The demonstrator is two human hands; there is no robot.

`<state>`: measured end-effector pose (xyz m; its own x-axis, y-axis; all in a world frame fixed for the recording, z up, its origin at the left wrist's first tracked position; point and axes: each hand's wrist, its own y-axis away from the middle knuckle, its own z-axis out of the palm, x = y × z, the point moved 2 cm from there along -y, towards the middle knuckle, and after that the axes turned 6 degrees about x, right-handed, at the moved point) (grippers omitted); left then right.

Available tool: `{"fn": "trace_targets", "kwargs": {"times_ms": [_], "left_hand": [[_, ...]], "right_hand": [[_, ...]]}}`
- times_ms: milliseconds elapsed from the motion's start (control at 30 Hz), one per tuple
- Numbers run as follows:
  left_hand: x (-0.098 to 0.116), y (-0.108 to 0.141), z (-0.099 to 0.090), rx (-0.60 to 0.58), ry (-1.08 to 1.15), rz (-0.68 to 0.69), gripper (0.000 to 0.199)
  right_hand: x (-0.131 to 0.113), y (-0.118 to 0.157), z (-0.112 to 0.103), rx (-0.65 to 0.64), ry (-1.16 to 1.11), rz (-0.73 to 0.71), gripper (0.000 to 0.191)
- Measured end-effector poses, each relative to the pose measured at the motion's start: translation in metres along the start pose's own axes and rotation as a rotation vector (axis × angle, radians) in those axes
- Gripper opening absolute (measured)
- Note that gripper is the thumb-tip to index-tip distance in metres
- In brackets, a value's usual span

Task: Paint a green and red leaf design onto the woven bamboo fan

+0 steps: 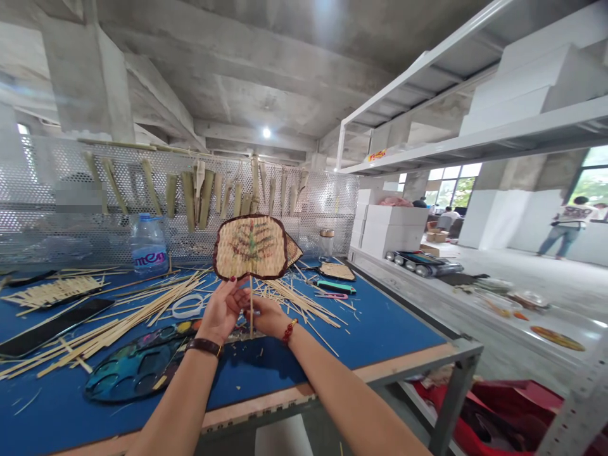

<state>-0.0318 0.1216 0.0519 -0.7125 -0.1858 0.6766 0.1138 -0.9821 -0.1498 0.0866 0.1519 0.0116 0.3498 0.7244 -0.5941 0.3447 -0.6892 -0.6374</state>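
Note:
A woven hand fan [251,247] with a dark brown edge stands upright above the blue table, its face painted with a green and reddish leafy pattern. My left hand [223,310] supports it from the left, fingers at its lower edge and by the thin stick handle. Closed around that handle is my right hand [268,315]; its fingertips are partly hidden behind the stick. Below my left forearm lies a paint palette [137,367] with blue, yellow and red smears.
Bamboo strips [128,316] spread over the blue table [399,342]. A water bottle [149,247], a black phone [52,329], a white ring [187,307], a green cutter [336,287] and a glass jar [326,244] stand or lie around. White shelving [475,145] rises on the right.

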Motion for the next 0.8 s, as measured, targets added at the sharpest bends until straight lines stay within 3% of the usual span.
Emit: {"fn": "trace_targets", "kwargs": {"times_ms": [67, 200, 300, 400, 600, 700, 800], "left_hand": [[0.0, -0.001, -0.001, 0.006, -0.017, 0.003, 0.008], [-0.002, -0.002, -0.002, 0.041, -0.061, -0.002, 0.009], [-0.003, -0.002, -0.002, 0.081, -0.098, -0.014, 0.01], [-0.003, -0.003, -0.002, 0.116, -0.134, -0.018, 0.009], [-0.008, -0.004, 0.0, 0.154, -0.277, -0.057, 0.011], [-0.018, -0.004, 0.003, 0.139, -0.396, -0.073, 0.02], [-0.031, 0.001, 0.009, 0.005, -0.647, 0.04, 0.024]], "right_hand": [[0.004, -0.004, -0.006, 0.072, -0.067, 0.072, 0.032], [0.011, -0.014, -0.038, 0.328, -0.317, 0.306, 0.023], [0.008, -0.019, -0.065, 0.474, -0.492, 0.37, 0.036], [0.003, -0.02, -0.079, 0.462, -0.588, 0.336, 0.043], [0.012, -0.031, -0.096, 0.346, -0.677, 0.321, 0.032], [0.033, -0.054, -0.126, 0.387, -0.631, 0.365, 0.029], [0.063, -0.087, -0.163, 0.5, -0.467, 0.312, 0.025]]}}
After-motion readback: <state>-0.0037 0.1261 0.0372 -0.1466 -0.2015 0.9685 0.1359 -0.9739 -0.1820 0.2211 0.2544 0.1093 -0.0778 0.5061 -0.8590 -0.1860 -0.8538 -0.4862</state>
